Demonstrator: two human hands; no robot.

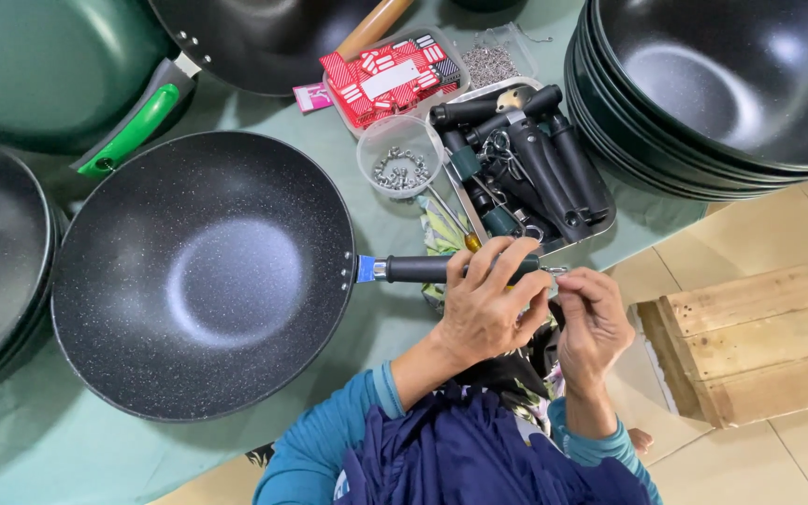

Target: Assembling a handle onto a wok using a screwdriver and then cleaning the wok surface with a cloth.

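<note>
A black speckled wok [203, 276] lies on the green table [39, 440] with its black handle [418, 269] pointing right. My left hand [488, 304] is wrapped around the end of that handle. My right hand [593, 323] pinches a small metal ring [555, 271] at the handle's tip. Both sleeves are blue.
A metal tray [600, 220] of several black handles and rings sits behind the hands. Next to it stand a clear cup of small metal parts [402, 166], a box of red packets [385, 77] and a bag of screws [490, 64]. Stacked woks [722, 93] right, more left. Wooden crate [759, 341] on the floor.
</note>
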